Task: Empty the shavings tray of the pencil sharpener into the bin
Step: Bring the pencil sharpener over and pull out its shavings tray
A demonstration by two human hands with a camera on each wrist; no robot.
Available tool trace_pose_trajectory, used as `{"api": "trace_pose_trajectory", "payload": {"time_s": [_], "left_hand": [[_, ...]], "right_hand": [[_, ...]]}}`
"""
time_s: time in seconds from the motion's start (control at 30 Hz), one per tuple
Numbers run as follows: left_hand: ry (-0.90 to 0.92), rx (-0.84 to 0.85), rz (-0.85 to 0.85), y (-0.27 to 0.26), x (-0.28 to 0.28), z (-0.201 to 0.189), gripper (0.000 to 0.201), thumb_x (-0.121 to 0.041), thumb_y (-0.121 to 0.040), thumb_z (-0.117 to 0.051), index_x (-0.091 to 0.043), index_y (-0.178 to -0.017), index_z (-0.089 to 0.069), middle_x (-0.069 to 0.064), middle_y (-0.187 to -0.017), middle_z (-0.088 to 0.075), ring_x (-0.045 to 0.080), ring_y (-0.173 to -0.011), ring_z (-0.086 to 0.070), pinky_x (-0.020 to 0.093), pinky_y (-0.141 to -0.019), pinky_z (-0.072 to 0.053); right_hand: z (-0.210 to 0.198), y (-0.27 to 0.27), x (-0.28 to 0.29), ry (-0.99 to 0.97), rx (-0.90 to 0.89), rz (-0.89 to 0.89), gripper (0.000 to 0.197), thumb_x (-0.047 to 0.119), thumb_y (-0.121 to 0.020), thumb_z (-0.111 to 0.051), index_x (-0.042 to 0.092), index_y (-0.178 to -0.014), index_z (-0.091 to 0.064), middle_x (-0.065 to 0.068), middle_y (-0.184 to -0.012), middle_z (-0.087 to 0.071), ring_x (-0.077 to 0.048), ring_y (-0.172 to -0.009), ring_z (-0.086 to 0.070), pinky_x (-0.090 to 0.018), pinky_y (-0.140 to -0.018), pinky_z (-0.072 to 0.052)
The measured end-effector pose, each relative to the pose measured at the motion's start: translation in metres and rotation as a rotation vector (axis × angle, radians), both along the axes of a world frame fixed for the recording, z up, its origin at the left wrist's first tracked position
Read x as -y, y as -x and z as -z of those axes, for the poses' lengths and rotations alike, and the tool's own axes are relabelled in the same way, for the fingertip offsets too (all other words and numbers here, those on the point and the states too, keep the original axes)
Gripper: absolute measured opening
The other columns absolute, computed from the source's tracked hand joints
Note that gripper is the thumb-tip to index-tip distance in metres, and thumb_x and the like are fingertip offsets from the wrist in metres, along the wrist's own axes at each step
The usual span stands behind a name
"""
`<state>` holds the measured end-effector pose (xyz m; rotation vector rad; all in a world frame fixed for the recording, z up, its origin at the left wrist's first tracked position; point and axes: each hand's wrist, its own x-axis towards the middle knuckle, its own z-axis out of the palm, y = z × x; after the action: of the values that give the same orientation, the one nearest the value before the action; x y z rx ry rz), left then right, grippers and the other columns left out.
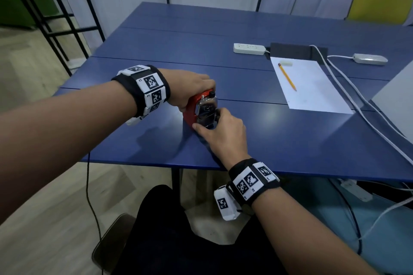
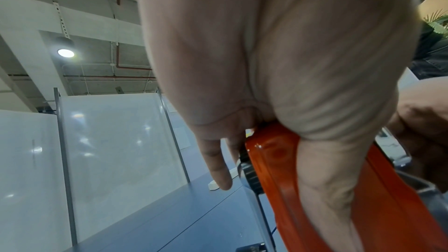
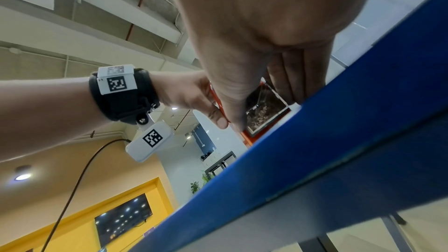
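The right hand [image 1: 223, 131] reaches in from the near edge of the blue counter [image 1: 290, 140], knuckles up. Its thumb and fingers pinch the clear shavings tray [image 3: 265, 109] at the near, lower end of the red pencil sharpener [image 1: 192, 109]. From the right wrist view the tray shows brown shavings behind its clear wall and sits inside the red housing, with the thumb on 1 side and the fingers [image 3: 290, 76] on the other.

The left hand [image 1: 190, 87] comes from the left, forearm level, and its grip is wrapped over the top and far side of the sharpener, holding it down on the counter. In the left wrist view the thumb lies along the red body [image 2: 271, 170] and 1 finger [image 2: 215, 162] points free toward the counter.

The 2 hands hide most of the sharpener; only its metal front plate [image 1: 206, 110] and a strip of red show from the head view. How far the tray is drawn out cannot be told.

Farther right lie a sheet of paper [image 1: 312, 91] with a yellow pencil [image 1: 287, 77] and an eraser [image 1: 285, 63] on it, then a white power strip [image 1: 249, 48] and cables [image 1: 357, 96].
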<state>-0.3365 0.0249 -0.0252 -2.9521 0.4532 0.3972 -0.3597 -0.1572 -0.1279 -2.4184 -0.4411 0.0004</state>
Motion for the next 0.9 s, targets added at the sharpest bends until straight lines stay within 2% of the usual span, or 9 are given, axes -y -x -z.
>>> {"api": "trace_pose_trajectory", "payload": {"time_s": [0.23,0.43,0.7,0.77,0.87,0.9], "left_hand": [[0.008,-0.004,-0.005,0.0,-0.001,0.0,0.086,-0.005,-0.062,-0.089,-0.025,-0.132,-0.044,-0.002,-0.126,-0.051,0.025,-0.099,-0.059,0.047,-0.082,-0.054],[0.01,0.004,0.005,0.001,0.0,0.0,0.086,-0.004,-0.059,-0.089,-0.025,-0.129,-0.044,-0.001,-0.123,-0.052,0.027,-0.1,-0.061,0.049,-0.082,-0.055],[0.023,0.005,-0.002,0.002,0.0,0.0,0.084,-0.004,-0.061,-0.088,-0.024,-0.129,-0.044,-0.001,-0.124,-0.051,0.026,-0.099,-0.06,0.047,-0.081,-0.054],[0.026,0.009,0.0,0.002,-0.001,0.0,0.084,-0.005,-0.06,-0.088,-0.025,-0.128,-0.044,-0.002,-0.123,-0.051,0.028,-0.099,-0.061,0.049,-0.081,-0.055],[0.022,0.009,0.0,0.002,0.0,0.001,0.085,-0.005,-0.061,-0.089,-0.023,-0.131,-0.044,-0.001,-0.125,-0.051,0.027,-0.098,-0.06,0.046,-0.079,-0.054],[0.018,0.01,0.003,0.002,0.0,0.001,0.085,-0.005,-0.062,-0.089,-0.023,-0.131,-0.044,0.0,-0.125,-0.051,0.027,-0.097,-0.06,0.045,-0.078,-0.054]], "right_hand": [[-0.002,0.002,-0.002,-0.007,0.002,0.031,0.063,0.066,-0.077,-0.081,0.017,-0.114,-0.064,-0.008,-0.106,-0.078,-0.034,-0.101,-0.072,-0.046,-0.083,-0.06],[-0.003,0.004,0.003,-0.022,-0.008,0.033,0.063,0.066,-0.076,-0.082,0.019,-0.112,-0.062,-0.006,-0.105,-0.077,-0.034,-0.102,-0.071,-0.048,-0.083,-0.06],[-0.003,0.005,0.012,0.001,0.005,-0.01,0.062,0.066,-0.078,-0.083,0.02,-0.113,-0.061,-0.004,-0.107,-0.077,-0.03,-0.101,-0.071,-0.045,-0.082,-0.061],[-0.004,0.005,0.012,-0.007,0.004,-0.027,0.067,0.066,-0.077,-0.084,0.019,-0.119,-0.061,-0.005,-0.112,-0.077,-0.031,-0.107,-0.071,-0.044,-0.086,-0.059],[-0.009,0.005,0.009,-0.047,0.006,-0.038,0.089,0.072,-0.073,-0.084,0.017,-0.138,-0.056,-0.005,-0.127,-0.075,-0.03,-0.12,-0.069,-0.045,-0.097,-0.057],[-0.01,0.004,0.008,-0.052,0.01,-0.037,0.089,0.073,-0.073,-0.083,0.017,-0.137,-0.056,-0.004,-0.127,-0.075,-0.029,-0.119,-0.069,-0.045,-0.097,-0.057]]}}
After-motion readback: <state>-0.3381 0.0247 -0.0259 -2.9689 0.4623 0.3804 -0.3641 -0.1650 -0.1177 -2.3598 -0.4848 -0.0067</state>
